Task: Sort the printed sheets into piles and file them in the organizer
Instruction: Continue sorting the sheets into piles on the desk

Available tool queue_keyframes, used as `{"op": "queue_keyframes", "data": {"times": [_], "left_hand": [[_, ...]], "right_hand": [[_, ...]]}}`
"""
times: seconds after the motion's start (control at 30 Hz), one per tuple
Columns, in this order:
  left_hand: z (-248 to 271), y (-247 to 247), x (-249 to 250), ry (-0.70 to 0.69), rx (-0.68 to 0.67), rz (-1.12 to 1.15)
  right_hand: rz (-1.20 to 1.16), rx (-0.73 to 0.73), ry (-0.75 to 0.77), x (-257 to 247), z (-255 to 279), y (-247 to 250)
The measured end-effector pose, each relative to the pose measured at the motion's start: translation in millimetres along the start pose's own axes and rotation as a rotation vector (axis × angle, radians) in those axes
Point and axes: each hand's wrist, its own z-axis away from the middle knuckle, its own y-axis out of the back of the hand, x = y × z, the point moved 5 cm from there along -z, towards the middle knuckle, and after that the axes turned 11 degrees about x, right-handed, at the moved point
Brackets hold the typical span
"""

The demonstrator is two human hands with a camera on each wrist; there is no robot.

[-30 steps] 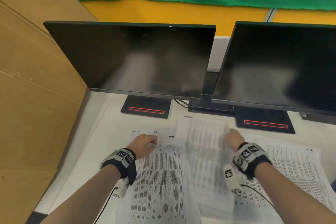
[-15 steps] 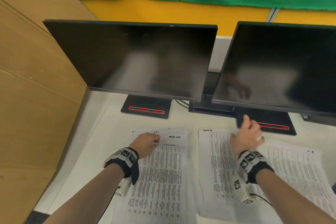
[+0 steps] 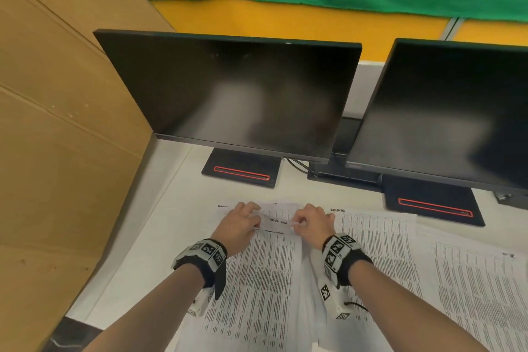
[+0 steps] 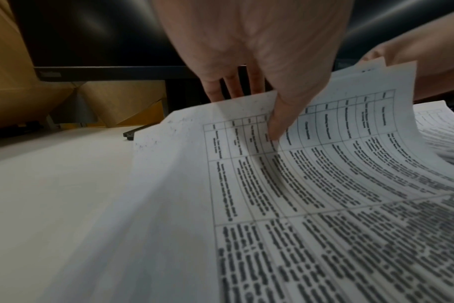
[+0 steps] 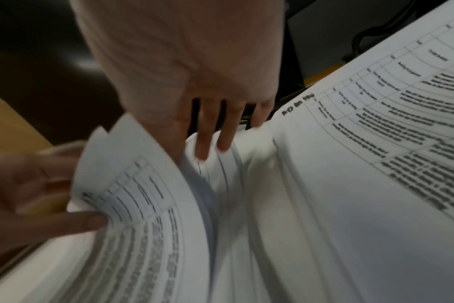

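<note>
Two hands, left hand (image 3: 238,227) and right hand (image 3: 314,226), pinch one lifted sheet (image 3: 278,218).

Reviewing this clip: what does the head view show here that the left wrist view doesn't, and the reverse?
Head only: two dark monitors, both hands at the far edge of the left pile, and two more piles to its right.

Left wrist only: the left hand's thumb on top of the lifted sheet, fingers behind its edge.

Both: the left hand pinching printed sheets on the white desk.

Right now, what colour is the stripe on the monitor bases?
Red, a thin outlined stripe on each black monitor base; the head view shows it best.
</note>
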Motion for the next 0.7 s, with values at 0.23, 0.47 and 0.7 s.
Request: {"op": "queue_keyframes", "data": {"times": [0.23,0.47,0.7], "left_hand": [[-4.5,9.0,9.3,0.031,0.052,0.071],[5.6,3.2,3.4,0.09,0.046,0.11],[4.2,-2.8,4.4,0.182,0.03,0.123]], "right_hand": [[-0.348,-0.091,-0.088,-0.9,-0.2,3.5],[0.134,0.09,0.052,-13.4,-18.8,13.7],[0.169,0.205,0.264,-21.6,-4.9,17.2]]}}
